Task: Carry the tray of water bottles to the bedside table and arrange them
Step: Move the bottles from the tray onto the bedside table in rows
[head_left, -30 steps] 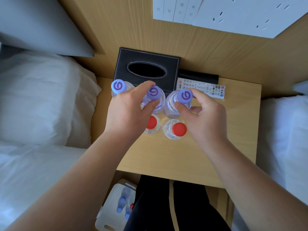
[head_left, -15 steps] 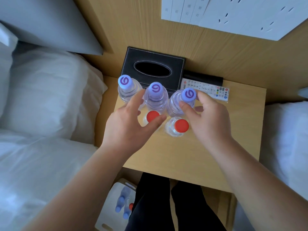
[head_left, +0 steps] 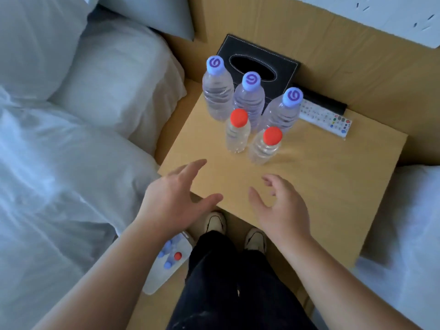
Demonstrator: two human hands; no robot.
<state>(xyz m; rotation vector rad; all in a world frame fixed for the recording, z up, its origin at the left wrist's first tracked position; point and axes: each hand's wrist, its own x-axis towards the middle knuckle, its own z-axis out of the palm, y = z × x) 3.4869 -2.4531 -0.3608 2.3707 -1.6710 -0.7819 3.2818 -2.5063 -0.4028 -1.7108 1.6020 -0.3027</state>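
Five water bottles [head_left: 250, 113] are stood upright in two close rows on the tabletop [head_left: 321, 177] before the tissue box [head_left: 259, 67], so the empty, spread left hand [head_left: 176, 198] and right hand [head_left: 281, 208] are best drawn clear without brushing the front red-capped pair.

The bedside table [head_left: 321, 186] is light yellow-brown wood. At its back sits a black tissue box [head_left: 281, 67] with white stitching. In front of the box stand three clear bottles with pale purple caps [head_left: 250, 81], each with a darker purple swirl. Nearer the table's front edge, two smaller clear bottles have red caps [head_left: 272, 136]. Beside the box lies a white remote [head_left: 325, 116] with tiny coloured buttons, too blurry to name.
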